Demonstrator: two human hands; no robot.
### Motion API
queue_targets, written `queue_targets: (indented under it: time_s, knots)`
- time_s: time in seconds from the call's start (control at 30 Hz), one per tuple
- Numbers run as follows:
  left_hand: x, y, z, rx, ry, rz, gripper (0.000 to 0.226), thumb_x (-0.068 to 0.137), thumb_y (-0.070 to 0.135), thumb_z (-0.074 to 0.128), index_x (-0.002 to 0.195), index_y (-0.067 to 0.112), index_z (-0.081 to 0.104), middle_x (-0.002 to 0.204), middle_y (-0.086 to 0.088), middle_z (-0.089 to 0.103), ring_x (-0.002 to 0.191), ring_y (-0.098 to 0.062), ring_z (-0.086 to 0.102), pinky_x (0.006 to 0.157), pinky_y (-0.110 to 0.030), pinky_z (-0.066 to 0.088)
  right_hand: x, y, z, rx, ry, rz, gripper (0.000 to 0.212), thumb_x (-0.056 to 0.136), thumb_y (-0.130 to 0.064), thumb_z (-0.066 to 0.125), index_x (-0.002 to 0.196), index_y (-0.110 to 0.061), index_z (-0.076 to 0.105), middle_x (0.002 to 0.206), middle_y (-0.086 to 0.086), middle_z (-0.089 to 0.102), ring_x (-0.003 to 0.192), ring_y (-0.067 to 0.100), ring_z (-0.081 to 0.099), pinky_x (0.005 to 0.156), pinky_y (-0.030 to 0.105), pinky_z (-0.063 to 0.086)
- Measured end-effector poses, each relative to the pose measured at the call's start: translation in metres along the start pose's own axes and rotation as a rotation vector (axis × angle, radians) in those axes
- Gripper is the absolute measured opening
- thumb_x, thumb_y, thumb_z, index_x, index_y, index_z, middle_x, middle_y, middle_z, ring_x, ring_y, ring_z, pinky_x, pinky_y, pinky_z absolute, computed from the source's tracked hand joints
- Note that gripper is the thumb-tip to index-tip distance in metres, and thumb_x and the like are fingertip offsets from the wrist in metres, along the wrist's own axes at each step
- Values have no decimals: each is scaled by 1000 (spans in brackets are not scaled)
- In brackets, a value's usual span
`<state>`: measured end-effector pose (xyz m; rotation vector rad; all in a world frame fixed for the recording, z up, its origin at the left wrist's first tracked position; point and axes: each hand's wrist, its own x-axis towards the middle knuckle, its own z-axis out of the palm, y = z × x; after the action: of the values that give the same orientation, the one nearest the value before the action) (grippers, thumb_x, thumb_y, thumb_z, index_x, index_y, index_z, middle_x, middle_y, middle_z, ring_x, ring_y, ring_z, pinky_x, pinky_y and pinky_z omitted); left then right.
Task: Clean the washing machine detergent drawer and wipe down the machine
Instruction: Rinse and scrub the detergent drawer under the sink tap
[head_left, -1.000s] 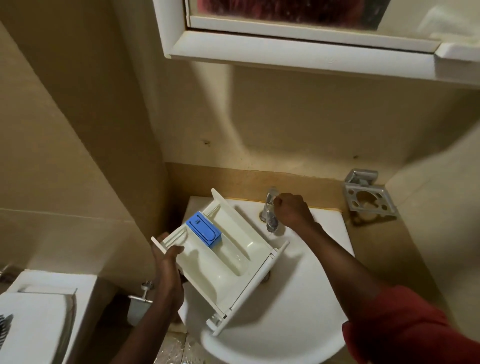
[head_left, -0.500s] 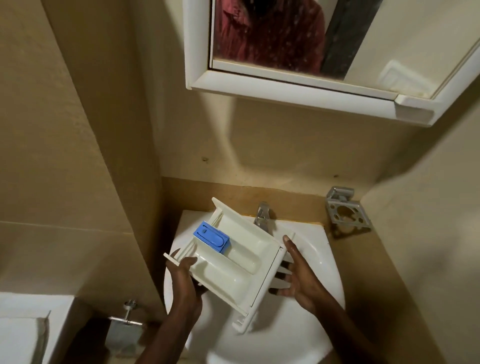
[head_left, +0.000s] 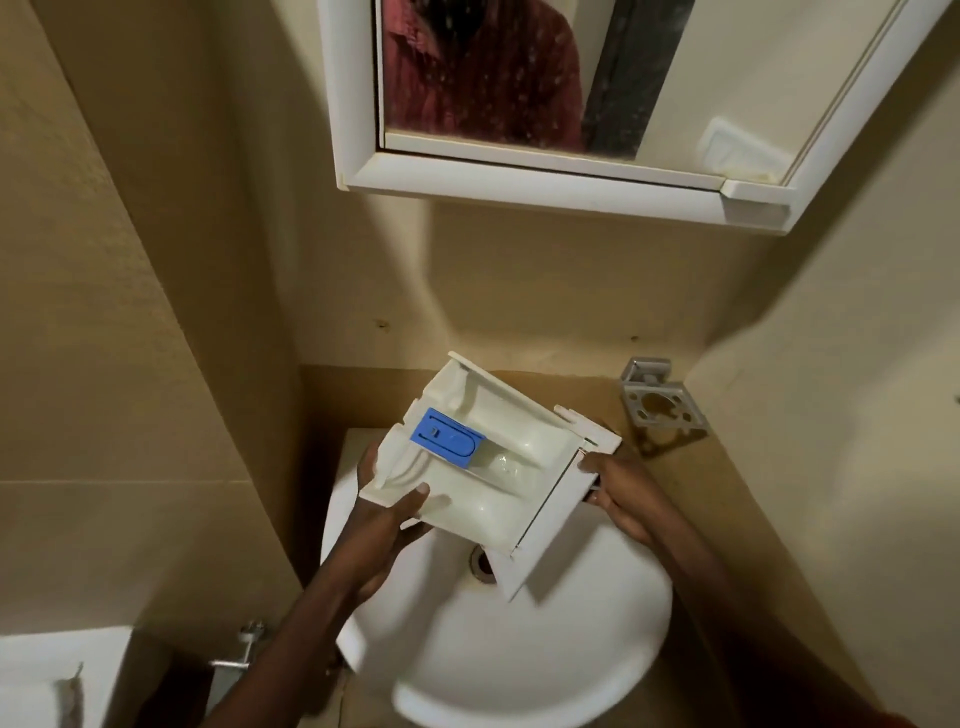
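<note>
We see the detergent drawer (head_left: 467, 499) covering part of the sink drain (head_left: 480, 564) and the fingertips of our right hand (head_left: 626, 499); the mirror cabinet (head_left: 519, 174) runs off the top edge.

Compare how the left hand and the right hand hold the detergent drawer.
The left hand grips the detergent drawer's rear corner; the right hand holds its front-panel end. The left hand's thumb lies on top, inside a compartment; the right hand's fingers sit against the panel's outer face. Both hold the drawer tilted above the sink.
</note>
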<state>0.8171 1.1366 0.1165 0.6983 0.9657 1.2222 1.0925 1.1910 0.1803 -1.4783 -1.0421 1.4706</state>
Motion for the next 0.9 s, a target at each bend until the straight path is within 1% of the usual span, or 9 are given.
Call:
queue_targets:
  time_s: [0.17, 0.27, 0.37, 0.43, 0.5, 0.63, 0.67, 0.77, 0.9]
  knots:
    - [2, 18, -2, 142, -104, -43, 95, 70, 15, 88, 146, 38, 36, 142, -2, 57, 123, -26, 61, 91, -42, 58, -1, 4, -12, 67, 25, 32, 66, 85, 13, 44, 135, -29, 52, 122, 6, 67, 103, 29, 65, 81, 43, 54]
    - [-5, 20, 1, 161, -78, 7, 91, 69, 1, 80, 138, 43, 38, 135, -1, 58, 120, -28, 63, 90, -49, 58, -5, 2, -17, 56, 57, 17, 62, 87, 13, 46, 136, -24, 51, 122, 9, 67, 99, 27, 67, 73, 37, 57]
    - [-13, 27, 13, 241, -87, 86, 90, 70, -3, 79, 136, 44, 38, 124, 5, 62, 115, -24, 64, 94, -48, 56, -9, -5, -23, 73, 138, -13, 56, 88, 14, 48, 135, -17, 50, 112, 9, 68, 94, 26, 67, 81, 43, 55]
    - [-15, 35, 20, 345, -83, 149, 91, 76, -6, 78, 139, 42, 35, 112, 22, 63, 111, -13, 64, 92, -39, 57, -11, -9, -27, 96, 153, -42, 60, 87, 16, 49, 135, -19, 51, 113, 8, 68, 98, 28, 66, 87, 46, 52]
    - [-15, 43, 26, 466, -69, 223, 89, 81, -6, 74, 142, 42, 31, 105, 38, 59, 107, 3, 61, 91, -27, 53, -15, -13, -30, 82, 152, -76, 68, 84, 17, 50, 133, -30, 54, 113, 4, 68, 98, 26, 66, 83, 42, 53]
    - [-20, 58, 38, 672, -45, 417, 96, 82, -2, 75, 123, 71, 28, 114, 54, 46, 109, 21, 49, 89, -4, 41, -17, -12, -31, 61, 211, -131, 74, 78, 20, 56, 122, -40, 57, 109, -2, 69, 91, 22, 67, 74, 37, 55]
    - [-21, 60, 40, 719, -45, 468, 95, 81, -3, 74, 124, 69, 28, 116, 54, 44, 110, 23, 47, 87, 0, 39, -16, -11, -30, 30, 229, -152, 75, 77, 21, 56, 124, -37, 57, 110, -2, 69, 93, 22, 66, 70, 35, 56]
    - [-20, 61, 39, 812, -43, 580, 82, 81, -3, 72, 139, 40, 34, 127, 41, 45, 114, 15, 48, 86, 2, 36, -13, -9, -24, -107, 276, -210, 69, 78, 21, 57, 131, -24, 58, 107, 0, 69, 86, 14, 64, 55, 23, 54]
    - [-17, 66, 35, 849, -18, 607, 81, 83, 0, 71, 133, 50, 33, 124, 26, 57, 113, 1, 58, 90, -14, 47, -9, -8, -18, -242, 343, -249, 58, 81, 12, 61, 129, -20, 59, 105, 2, 70, 71, -2, 63, 51, 16, 49]
